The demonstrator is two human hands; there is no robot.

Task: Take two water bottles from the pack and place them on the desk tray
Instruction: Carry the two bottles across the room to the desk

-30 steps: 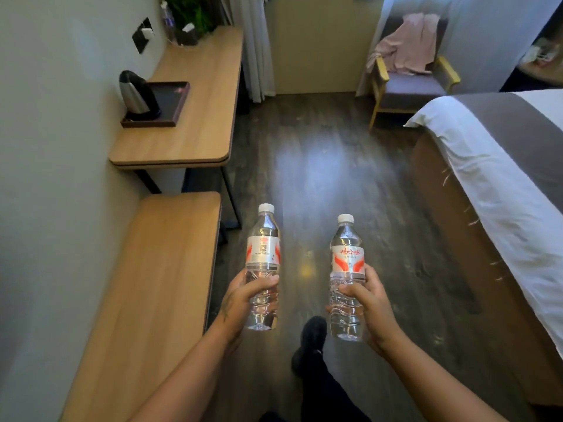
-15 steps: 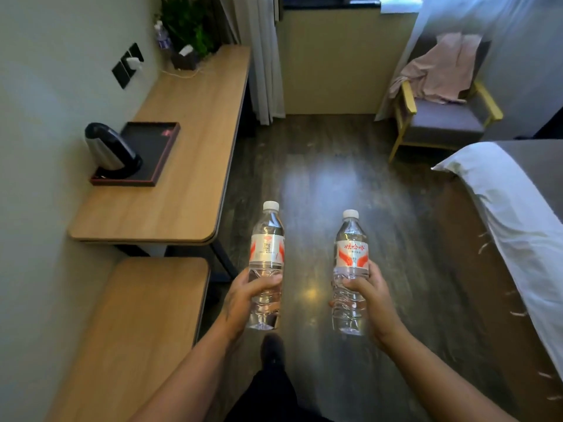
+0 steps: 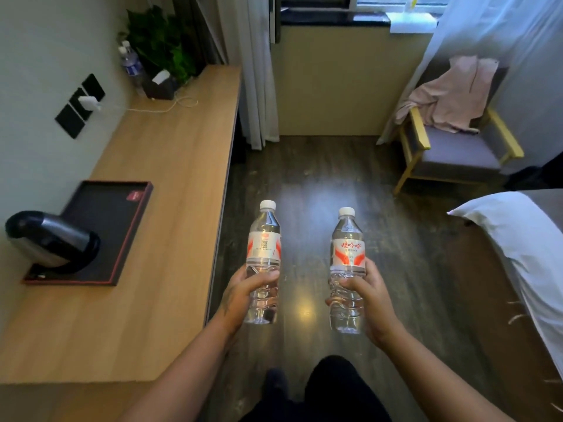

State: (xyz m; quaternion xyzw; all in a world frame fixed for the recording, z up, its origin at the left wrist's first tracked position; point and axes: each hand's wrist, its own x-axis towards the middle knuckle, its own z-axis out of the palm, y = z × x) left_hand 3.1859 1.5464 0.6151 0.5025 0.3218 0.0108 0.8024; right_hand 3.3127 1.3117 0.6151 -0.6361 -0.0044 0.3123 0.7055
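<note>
My left hand [image 3: 243,292] grips the lower half of a clear water bottle [image 3: 263,242] with a white cap and a red-and-white label, held upright over the floor just right of the desk edge. In my right hand [image 3: 367,295] a second matching bottle [image 3: 347,248] stands upright at about the same height. The dark tray [image 3: 122,214] with a red rim lies on the wooden desk [image 3: 170,208] to the left. A black and silver kettle [image 3: 48,242] fills the tray's near end; its far end is bare.
Further along the desk are two more bottles [image 3: 131,65], a dark tissue box [image 3: 160,85], a plant and a white cable from a wall charger [image 3: 90,103]. An armchair [image 3: 457,153] with pink cloth stands at the back right, a bed [image 3: 518,239] at the right.
I have walked forward along the desk; the tray and kettle now lie close at my left. Both bottles stay upright in my hands in the same grip.
</note>
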